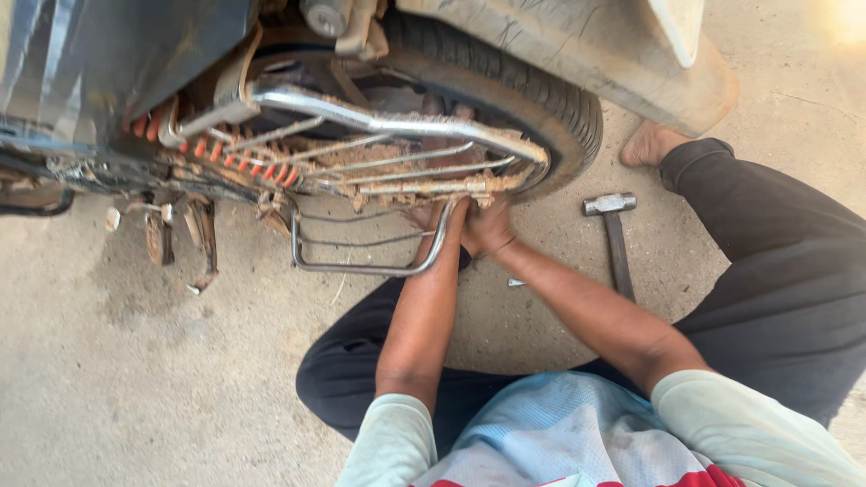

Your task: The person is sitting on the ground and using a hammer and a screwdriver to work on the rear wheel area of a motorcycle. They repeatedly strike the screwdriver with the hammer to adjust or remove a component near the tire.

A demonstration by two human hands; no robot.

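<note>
Head view looks down on a person sitting on a concrete floor beside the rear of a motorbike, with both arms stretched forward to a muddy chrome guard rack bolted alongside the rear wheel. The left hand is pressed up under the lower edge of the rack, just where a bent chrome loop hangs down; its fingers are tucked behind the metal, so it cannot be told whether they are closed on anything. The right hand sits touching the left one, curled at the same lower corner of the rack, and its grip is likewise hidden from sight. The rack is caked in brown dirt and runs from an orange coil spring on the left to the tyre on the right. On the floor just right of the hands lies 1 hammer with a steel head and dark handle, pointing toward the person. A small pale bit lies on the floor between the right forearm and the hammer. The person's bare foot rests near the tyre, below a grey mudguard, with the dark trouser leg bent around to the right.
</note>
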